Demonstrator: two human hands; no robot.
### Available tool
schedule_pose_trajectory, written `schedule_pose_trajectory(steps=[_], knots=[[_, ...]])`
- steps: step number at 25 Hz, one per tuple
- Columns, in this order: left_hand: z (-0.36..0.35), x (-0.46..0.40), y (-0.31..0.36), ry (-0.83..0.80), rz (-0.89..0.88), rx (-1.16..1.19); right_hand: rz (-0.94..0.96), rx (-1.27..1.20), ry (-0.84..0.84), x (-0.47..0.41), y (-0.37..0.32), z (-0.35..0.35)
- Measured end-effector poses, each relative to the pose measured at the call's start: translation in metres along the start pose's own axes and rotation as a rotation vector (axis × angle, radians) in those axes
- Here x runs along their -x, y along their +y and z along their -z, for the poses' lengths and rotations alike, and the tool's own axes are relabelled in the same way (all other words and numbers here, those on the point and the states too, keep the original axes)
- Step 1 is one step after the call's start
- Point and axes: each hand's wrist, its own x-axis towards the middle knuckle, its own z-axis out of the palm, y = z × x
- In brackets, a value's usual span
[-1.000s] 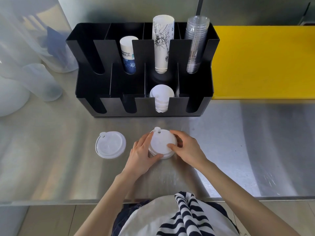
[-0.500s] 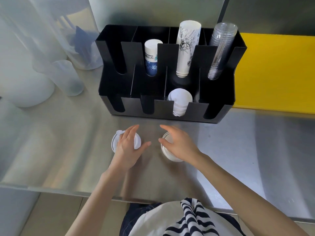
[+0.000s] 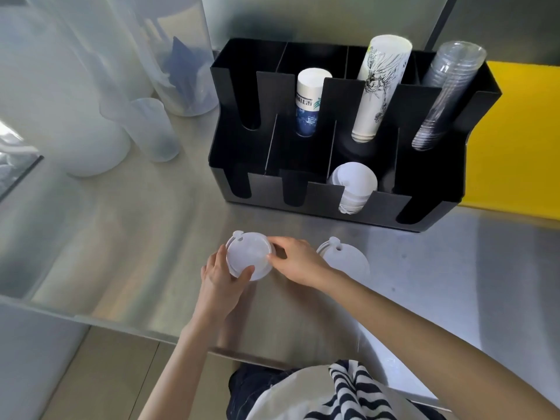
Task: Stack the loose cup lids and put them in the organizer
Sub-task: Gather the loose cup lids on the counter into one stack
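Note:
A translucent white cup lid lies on the steel counter between my two hands. My left hand grips its near left edge with thumb and fingers. My right hand pinches its right edge. A small stack of white lids sits on the counter just to the right, behind my right wrist, untouched. The black organizer stands behind, and its front third slot holds a stack of white lids.
The organizer's back row holds a blue-white cup stack, a tall printed paper cup stack and clear plastic cups. Translucent jugs and a beaker stand at left. A yellow board lies at right. The counter edge runs near my body.
My right hand left the lid stack and crossed left to the single lid. Both hands now hold that lid, where before only my left hand covered it.

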Motion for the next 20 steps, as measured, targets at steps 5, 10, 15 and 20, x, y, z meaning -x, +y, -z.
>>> schedule_pose_trajectory(steps=[5,10,15,20], knots=[[-0.002,0.004,0.002,-0.006,-0.053,0.013,0.003,0.01,0.003,0.0,0.0,-0.005],[-0.001,0.006,0.011,0.071,-0.017,0.13,0.003,-0.013,0.041,0.003,0.005,-0.007],[-0.008,0.008,0.017,0.154,0.022,0.198,0.023,-0.081,0.16,0.013,0.005,-0.003],[-0.008,0.016,0.032,0.123,-0.016,0.265,0.037,-0.213,0.336,0.029,0.011,0.008]])
